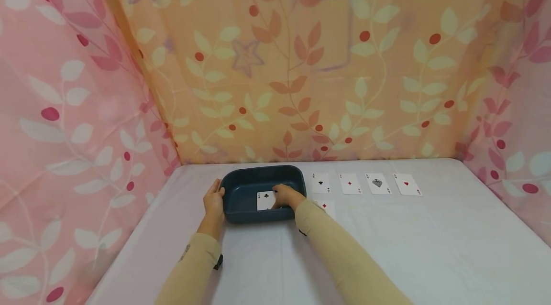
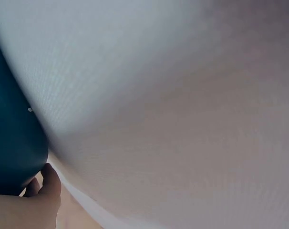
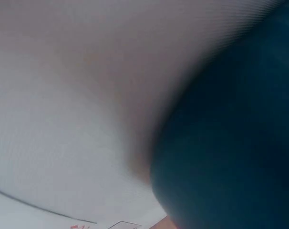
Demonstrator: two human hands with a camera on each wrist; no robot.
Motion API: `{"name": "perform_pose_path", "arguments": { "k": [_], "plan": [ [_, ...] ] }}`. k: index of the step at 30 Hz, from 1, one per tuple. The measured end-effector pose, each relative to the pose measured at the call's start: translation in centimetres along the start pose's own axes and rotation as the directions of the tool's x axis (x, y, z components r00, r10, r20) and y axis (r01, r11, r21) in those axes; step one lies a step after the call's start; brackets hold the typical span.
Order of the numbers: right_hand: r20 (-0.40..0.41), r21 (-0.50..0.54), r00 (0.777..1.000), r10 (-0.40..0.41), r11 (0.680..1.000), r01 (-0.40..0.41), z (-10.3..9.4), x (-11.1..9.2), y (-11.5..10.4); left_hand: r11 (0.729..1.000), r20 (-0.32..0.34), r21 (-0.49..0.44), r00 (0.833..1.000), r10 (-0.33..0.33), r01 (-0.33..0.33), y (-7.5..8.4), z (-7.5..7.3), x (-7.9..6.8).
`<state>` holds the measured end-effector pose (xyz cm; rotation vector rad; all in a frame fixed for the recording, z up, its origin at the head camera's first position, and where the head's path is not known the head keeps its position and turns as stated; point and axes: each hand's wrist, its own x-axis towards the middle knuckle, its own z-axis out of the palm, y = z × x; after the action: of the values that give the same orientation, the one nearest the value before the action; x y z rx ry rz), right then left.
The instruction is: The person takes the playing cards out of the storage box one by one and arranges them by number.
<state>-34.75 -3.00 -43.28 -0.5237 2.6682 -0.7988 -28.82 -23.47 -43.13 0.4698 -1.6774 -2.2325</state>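
My left hand [image 1: 213, 200] grips the left side of a dark blue rectangular tray [image 1: 258, 216], its thumb by the rim. In the left wrist view, the fingers [image 2: 51, 183] of that hand bend against the tray's outer wall. My right hand [image 1: 287, 196] reaches over the tray's right rim and pinches a white playing card [image 1: 264, 201] with black club marks by its right part. The card is inside the tray, partly covered by the fingers. The right wrist view shows mainly the tray's outer wall [image 3: 221, 157]; the hand is mostly hidden there.
Right of the tray lie an ace of clubs [image 1: 320, 183], an ace of diamonds [image 1: 350, 183], an ace of spades [image 1: 378, 183] and an ace of hearts [image 1: 407, 184] in a row. Below the first is a diamond card [image 1: 329, 207], partly behind my right sleeve. Patterned curtains surround the white table [image 1: 409, 247].
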Motion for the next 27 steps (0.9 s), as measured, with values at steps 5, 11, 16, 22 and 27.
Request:
{"name": "perform_pose_path", "arguments": {
  "k": [5,11,16,22,27],
  "plan": [
    [-0.042,0.055,0.999,0.002,0.998,0.0,0.1,-0.2,0.0,1.0,-0.006,-0.001,1.0,0.0,0.0,-0.2,0.1,-0.1],
    [-0.089,0.121,0.996,-0.009,0.992,0.02,0.0,-0.4,-0.4,1.0,-0.007,0.009,1.0,0.005,-0.005,0.0,0.1,-0.1],
    [-0.129,0.185,0.992,-0.015,0.982,0.038,-0.4,-0.5,-0.6,1.0,-0.004,-0.002,1.0,0.003,-0.003,0.1,0.1,-0.2],
    [-0.174,0.426,0.985,-0.006,0.901,0.081,-1.4,-1.3,-0.4,1.0,-0.014,0.011,1.0,0.004,-0.004,0.2,0.1,-0.3],
    [-0.215,0.564,0.977,0.001,0.816,0.123,-2.4,-2.1,-0.2,1.0,-0.011,0.019,1.0,-0.003,0.004,0.2,0.1,-0.2]
  ]
}}
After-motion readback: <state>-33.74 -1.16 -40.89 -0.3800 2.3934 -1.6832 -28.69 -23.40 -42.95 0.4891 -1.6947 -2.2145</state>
